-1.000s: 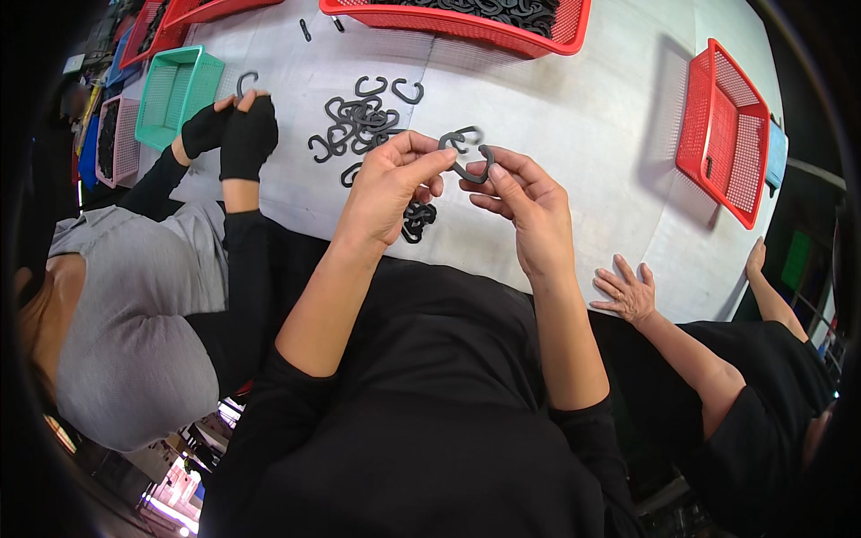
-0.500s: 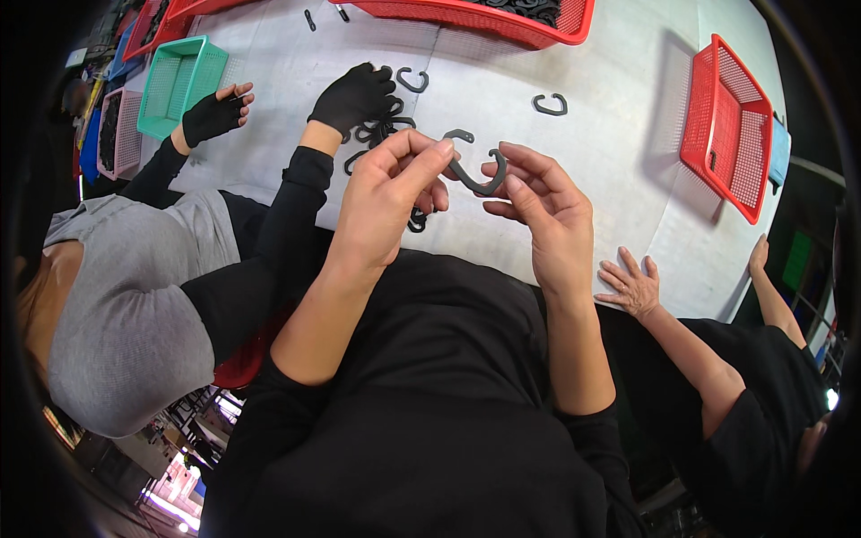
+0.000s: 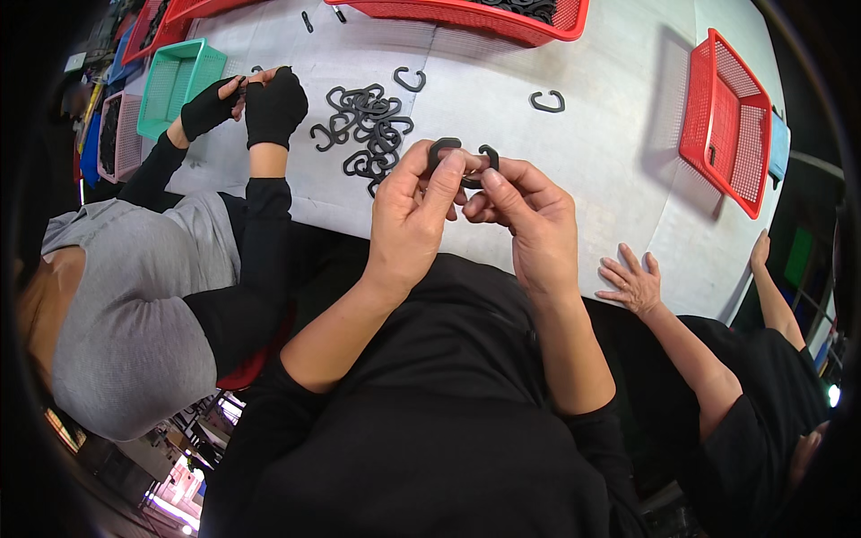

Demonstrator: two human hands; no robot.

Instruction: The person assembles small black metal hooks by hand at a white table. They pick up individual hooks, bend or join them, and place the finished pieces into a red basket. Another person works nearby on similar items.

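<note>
Between my two hands I hold a black C-shaped hook [image 3: 443, 151] above the near part of the white table. My left hand [image 3: 414, 206] pinches one side of it with thumb and fingers. The thumb and fingers of my right hand [image 3: 534, 220] close on its other end. My fingers cover the lower bend. Just beyond and left of my left hand lies a loose pile of similar black hooks [image 3: 368, 117]. Two single hooks lie apart: one black hook [image 3: 410, 81] beside the pile, another black hook [image 3: 547, 102] farther right.
A red basket [image 3: 457, 11] with black parts stands at the far edge, another red basket [image 3: 731, 125] at the right, a green basket [image 3: 179, 90] at the left. A co-worker's gloved hands [image 3: 273, 108] work at left; another person's hand [image 3: 635, 282] rests on the table at right.
My hands have come closer together on the hook, covering more of it. The left co-worker's gloved hand has moved left off the pile, which now shows.
</note>
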